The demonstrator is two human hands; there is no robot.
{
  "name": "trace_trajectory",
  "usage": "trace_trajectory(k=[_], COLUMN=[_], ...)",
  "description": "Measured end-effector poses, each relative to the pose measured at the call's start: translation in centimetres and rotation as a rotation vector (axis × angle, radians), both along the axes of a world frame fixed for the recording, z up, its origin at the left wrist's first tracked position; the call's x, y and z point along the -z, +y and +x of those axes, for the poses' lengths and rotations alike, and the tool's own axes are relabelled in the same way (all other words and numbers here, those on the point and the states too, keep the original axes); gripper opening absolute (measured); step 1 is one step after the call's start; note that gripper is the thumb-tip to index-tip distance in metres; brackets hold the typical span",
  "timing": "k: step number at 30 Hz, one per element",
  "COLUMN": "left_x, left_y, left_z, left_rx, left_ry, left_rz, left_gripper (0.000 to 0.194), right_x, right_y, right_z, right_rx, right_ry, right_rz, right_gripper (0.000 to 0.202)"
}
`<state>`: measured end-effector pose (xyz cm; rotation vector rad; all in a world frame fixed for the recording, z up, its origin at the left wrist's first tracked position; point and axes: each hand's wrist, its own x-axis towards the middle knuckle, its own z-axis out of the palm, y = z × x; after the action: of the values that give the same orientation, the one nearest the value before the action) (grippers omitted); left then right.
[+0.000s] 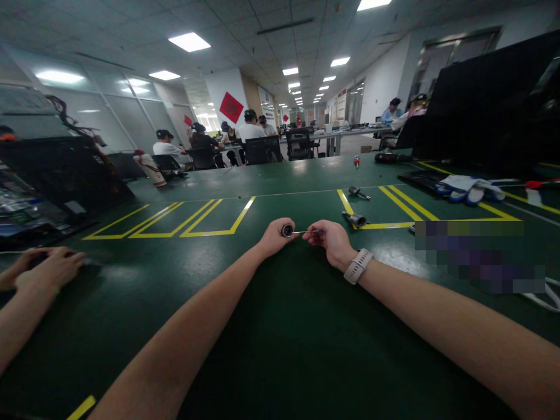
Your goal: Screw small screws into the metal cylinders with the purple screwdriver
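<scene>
My left hand [275,236] is wrapped round a small dark cylindrical part [287,231], whose round open end faces me. Fingers of my right hand [330,238] pinch a thin metal rod [305,233], which reaches left to the cylinder's edge. Whether its tip touches the cylinder or goes inside is too small to tell. Both hands are just above the green table [280,326]. Beyond my right hand lie a dark metal socket-like part [356,220] and a smaller metal part [359,192], near the yellow tape.
Another person's hands [48,268] are at the far left. White and blue gloves [470,189] lie at the right, near a large black screen [494,111]. A red-tipped item [357,161] and a dark tool [392,157] lie farther back. People sit beyond the table.
</scene>
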<state>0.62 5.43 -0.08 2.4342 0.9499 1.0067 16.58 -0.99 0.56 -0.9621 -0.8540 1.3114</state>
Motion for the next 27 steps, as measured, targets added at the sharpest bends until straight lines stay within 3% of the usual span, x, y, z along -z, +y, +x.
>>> trace_trajectory(k=[10, 17, 27], left_x=[-0.09, -0.02, 0.21], left_y=[0.02, -0.13, 0.2], left_z=[0.02, 0.08, -0.17], left_rx=[-0.108, -0.006, 0.012], left_ry=[-0.029, -0.02, -0.004], left_rz=[0.025, -0.014, 0.042], left_gripper=[0.016, 0.012, 0.014], right_x=[0.3, 0.2, -0.12], right_y=[-0.01, 0.2, -0.13], right_z=[-0.14, -0.04, -0.02], right_rx=[-0.04, -0.039, -0.012], right_ry=[0.023, 0.066, 0.09], right_rz=[0.042, -0.004, -0.029], right_gripper=[0.006, 0.01, 0.011])
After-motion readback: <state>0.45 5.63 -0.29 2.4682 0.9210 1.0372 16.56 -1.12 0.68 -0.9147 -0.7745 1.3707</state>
